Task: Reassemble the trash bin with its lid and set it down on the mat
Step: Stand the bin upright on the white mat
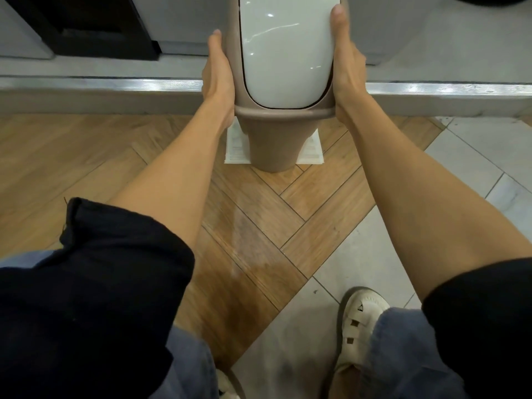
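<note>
A taupe plastic trash bin (273, 145) with a glossy white swing lid (288, 50) fitted in its top is held between my two hands. My left hand (217, 76) presses flat on the bin's left side at the rim. My right hand (345, 64) presses the right side, with fingertips reaching the lid's edge. Under the bin's base lies a white mat (234, 145), showing on both sides of it. I cannot tell whether the base touches the mat.
A raised step with a metal strip (100, 83) runs across just beyond the mat. A dark cabinet (95, 24) stands at the back left. Herringbone wood flooring meets grey tiles (374, 254) on the right. My white shoe (359, 321) is near the bottom.
</note>
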`<state>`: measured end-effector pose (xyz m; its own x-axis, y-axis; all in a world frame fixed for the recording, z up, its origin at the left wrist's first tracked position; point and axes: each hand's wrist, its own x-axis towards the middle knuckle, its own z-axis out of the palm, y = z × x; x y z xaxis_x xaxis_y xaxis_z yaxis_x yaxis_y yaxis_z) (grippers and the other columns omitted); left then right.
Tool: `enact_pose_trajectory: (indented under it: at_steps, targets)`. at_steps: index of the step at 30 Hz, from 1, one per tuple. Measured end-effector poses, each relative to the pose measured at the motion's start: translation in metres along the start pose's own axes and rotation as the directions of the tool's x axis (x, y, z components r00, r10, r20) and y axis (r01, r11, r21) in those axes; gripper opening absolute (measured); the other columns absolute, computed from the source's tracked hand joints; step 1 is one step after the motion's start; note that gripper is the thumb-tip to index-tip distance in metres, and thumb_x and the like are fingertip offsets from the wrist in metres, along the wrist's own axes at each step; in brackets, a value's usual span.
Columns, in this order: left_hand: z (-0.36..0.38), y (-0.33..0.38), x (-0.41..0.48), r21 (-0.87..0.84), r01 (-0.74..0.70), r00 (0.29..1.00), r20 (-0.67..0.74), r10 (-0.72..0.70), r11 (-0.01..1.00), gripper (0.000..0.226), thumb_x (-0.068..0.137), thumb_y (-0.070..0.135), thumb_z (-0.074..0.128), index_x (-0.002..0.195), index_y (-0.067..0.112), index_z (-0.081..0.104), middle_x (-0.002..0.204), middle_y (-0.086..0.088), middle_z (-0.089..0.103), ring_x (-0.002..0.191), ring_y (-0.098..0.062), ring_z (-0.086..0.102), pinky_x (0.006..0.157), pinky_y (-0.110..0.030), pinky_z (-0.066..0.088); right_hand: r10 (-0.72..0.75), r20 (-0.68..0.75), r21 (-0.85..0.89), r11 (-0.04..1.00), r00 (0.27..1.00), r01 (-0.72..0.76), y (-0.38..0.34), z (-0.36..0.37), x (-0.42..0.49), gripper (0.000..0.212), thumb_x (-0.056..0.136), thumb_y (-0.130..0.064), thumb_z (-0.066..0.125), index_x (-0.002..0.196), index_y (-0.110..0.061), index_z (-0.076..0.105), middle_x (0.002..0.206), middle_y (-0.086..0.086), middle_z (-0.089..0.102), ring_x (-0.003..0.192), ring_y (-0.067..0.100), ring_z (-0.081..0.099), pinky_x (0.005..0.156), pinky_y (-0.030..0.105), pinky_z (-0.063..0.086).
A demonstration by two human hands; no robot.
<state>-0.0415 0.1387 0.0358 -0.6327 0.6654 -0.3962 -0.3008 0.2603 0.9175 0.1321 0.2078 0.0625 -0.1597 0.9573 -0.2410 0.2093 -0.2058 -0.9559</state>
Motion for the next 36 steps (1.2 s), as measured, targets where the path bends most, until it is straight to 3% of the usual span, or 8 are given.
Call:
enact_pose_trajectory:
  at_steps: [4,9,19,27,36]
  targets:
    - [0.0074,0.0045,0.0009,0.006,0.003,1.000,-0.006,-0.003,1.000,0.063,0.089,0.068,0.041,0.123,0.022,0.067,0.118,-0.002,0.072,0.104,-0.018,0.065,0.082,-0.035,0.053,0.001,0.016,0.017,1.000,1.000,-0.001,-0.0041,0.0001,0.0068,0.073,0.087,-0.072,0.046,0.137,-0.021,0.058,0.120,-0.007,0.069,0.112,0.015,0.064,0.104,0.040,0.049]
    - [0.0071,0.0036,0.0029,0.003,-0.003,1.000,-0.006,0.003,1.000,0.059,0.091,0.065,0.043,0.118,0.020,0.069,0.114,-0.002,0.073,0.101,-0.018,0.067,0.075,-0.033,0.052,0.021,0.003,0.007,1.000,1.000,-0.021,-0.0023,0.0005,0.0099,0.080,0.079,-0.080,0.045,0.134,-0.024,0.061,0.120,-0.006,0.070,0.113,0.017,0.064,0.103,0.043,0.049]
    - [0.0040,0.0010,0.0053,0.020,0.007,0.999,-0.051,-0.006,1.000,0.079,0.073,0.074,0.043,0.125,0.020,0.068,0.122,-0.002,0.072,0.111,-0.022,0.064,0.099,-0.040,0.051,0.016,0.005,-0.009,1.000,1.000,-0.016,-0.0010,0.0002,0.0069,0.080,0.080,-0.079,0.045,0.135,-0.023,0.058,0.121,-0.004,0.068,0.111,0.017,0.064,0.102,0.043,0.050]
    - [0.0077,0.0036,0.0011,0.025,0.000,0.998,-0.059,0.002,1.000,0.064,0.087,0.068,0.040,0.122,0.024,0.069,0.116,-0.001,0.072,0.105,-0.019,0.064,0.092,-0.037,0.051,0.024,-0.013,-0.027,0.999,1.000,-0.025,-0.0035,0.0015,0.0071,0.074,0.084,-0.078,0.042,0.133,-0.025,0.061,0.118,-0.003,0.067,0.106,0.016,0.064,0.097,0.041,0.052]
    - [0.0093,0.0041,0.0017,0.043,-0.005,0.997,-0.083,0.008,0.999,0.062,0.093,0.065,0.037,0.125,0.021,0.067,0.119,-0.002,0.071,0.107,-0.020,0.063,0.087,-0.034,0.049,0.022,-0.027,-0.025,0.999,0.999,-0.023,-0.0033,0.0009,0.0104,0.070,0.090,-0.073,0.041,0.136,-0.024,0.058,0.119,-0.002,0.063,0.108,0.018,0.061,0.090,0.035,0.048]
